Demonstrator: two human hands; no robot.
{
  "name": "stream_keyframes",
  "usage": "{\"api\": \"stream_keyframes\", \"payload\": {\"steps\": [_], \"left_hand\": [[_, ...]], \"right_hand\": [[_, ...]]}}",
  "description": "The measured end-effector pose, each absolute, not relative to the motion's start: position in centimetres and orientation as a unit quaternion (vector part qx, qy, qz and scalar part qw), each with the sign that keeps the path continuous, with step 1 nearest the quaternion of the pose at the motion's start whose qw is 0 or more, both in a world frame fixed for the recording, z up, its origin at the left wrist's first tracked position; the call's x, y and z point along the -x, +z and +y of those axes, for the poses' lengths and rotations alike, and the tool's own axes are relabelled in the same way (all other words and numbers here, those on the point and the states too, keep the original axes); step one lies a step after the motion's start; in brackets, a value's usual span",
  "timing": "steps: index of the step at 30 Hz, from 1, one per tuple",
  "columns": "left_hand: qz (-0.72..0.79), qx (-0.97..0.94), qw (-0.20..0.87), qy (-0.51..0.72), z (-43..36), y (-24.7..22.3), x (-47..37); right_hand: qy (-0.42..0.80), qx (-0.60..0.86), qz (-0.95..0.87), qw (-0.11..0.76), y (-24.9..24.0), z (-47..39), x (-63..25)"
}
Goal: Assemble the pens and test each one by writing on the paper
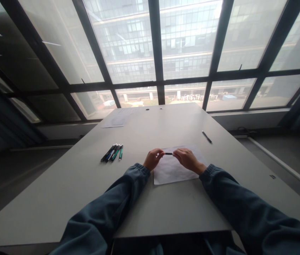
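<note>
Since the left fingers [160, 153] and right fingers [178, 152] both pinch a dark pen [168, 153], I'd guess mid-job; grouped pens [112, 153] and lone pen [207, 137] lie untouched.

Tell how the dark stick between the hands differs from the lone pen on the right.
The left hand and right hand grip the dark stick; the lone pen lies on the table.
The dark stick runs nearly level across the picture; the lone pen slants.
Hands cover the dark stick's ends; the lone pen shows whole.
Both are dark and slender.
</note>
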State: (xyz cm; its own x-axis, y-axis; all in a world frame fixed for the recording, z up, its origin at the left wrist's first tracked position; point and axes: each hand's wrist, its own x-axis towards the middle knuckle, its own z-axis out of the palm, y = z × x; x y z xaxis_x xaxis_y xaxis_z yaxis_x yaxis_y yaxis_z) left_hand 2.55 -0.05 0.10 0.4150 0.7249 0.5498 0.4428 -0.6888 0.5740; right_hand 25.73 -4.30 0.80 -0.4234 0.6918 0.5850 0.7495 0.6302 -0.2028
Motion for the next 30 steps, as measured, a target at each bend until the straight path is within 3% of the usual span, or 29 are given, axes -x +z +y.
{"api": "stream_keyframes", "payload": {"steps": [21, 30], "left_hand": [[0.312, -0.832, 0.115, 0.444, -0.32, 0.45, -2.56], [0.322, -0.812, 0.136, 0.467, -0.41, 0.51, -2.75]], "right_hand": [[-0.025, 0.437, -0.843, 0.312, 0.56, -4.12, -25.85], [-0.008, 0.431, -0.823, 0.369, 0.9, -4.2, -25.93]]}}
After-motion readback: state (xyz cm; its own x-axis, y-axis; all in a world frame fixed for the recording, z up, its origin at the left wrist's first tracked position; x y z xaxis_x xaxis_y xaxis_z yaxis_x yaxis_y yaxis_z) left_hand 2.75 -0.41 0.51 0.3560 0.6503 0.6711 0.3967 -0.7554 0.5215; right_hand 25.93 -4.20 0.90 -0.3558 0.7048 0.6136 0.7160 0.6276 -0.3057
